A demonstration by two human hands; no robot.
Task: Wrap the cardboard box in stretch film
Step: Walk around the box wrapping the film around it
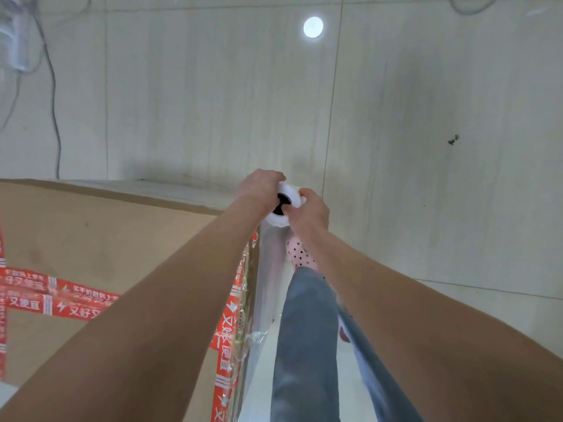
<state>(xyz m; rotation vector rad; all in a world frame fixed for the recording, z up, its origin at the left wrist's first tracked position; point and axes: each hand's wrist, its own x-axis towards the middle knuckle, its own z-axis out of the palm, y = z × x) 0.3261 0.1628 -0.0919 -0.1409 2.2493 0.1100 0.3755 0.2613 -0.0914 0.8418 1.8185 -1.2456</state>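
Observation:
A large brown cardboard box [100, 239] with red printed tape fills the lower left. At its right corner a roll of stretch film [275, 220] stands upright, its dark core facing me. My left hand [259, 185] grips the roll's top from the left and far side. My right hand [310, 211] grips it from the right, thumb at the core. Clear film [268, 284] runs down the box's right side below the roll.
A pale tiled floor [426, 147] spreads beyond and to the right of the box. A grey cable [54, 117] hangs at the far left. My legs in grey jeans [304, 345] and a dotted slipper [300, 254] stand just right of the box.

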